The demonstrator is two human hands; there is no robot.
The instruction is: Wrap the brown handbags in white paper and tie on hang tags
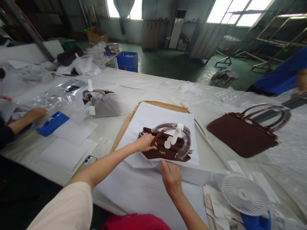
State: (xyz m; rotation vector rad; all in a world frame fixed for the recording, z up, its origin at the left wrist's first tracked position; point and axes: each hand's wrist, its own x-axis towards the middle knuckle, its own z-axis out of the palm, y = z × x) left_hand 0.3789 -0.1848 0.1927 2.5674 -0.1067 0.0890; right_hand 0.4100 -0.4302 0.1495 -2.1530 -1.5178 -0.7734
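Observation:
A brown handbag (153, 154) with plastic-wrapped handles (187, 137) and a white strap tag (177, 134) stands on white paper (158, 115) in front of me. My left hand (145, 142) grips the bag's left upper side, close to the base of a handle, its fingers partly hidden. Just in front of the bag, my right hand (171, 177) has its fingers closed at the raised edge of a white sheet (148, 163). The sheet covers the lower front of the bag.
Another brown handbag (242, 134) stands right; a paper-wrapped one (107, 103) sits back left. A white fan (244, 195) and card pieces (216, 201) lie front right. Left are a phone (88, 160), a blue tape dispenser (54, 123) and a co-worker's hand (35, 114). Another person (280, 75) stands far right.

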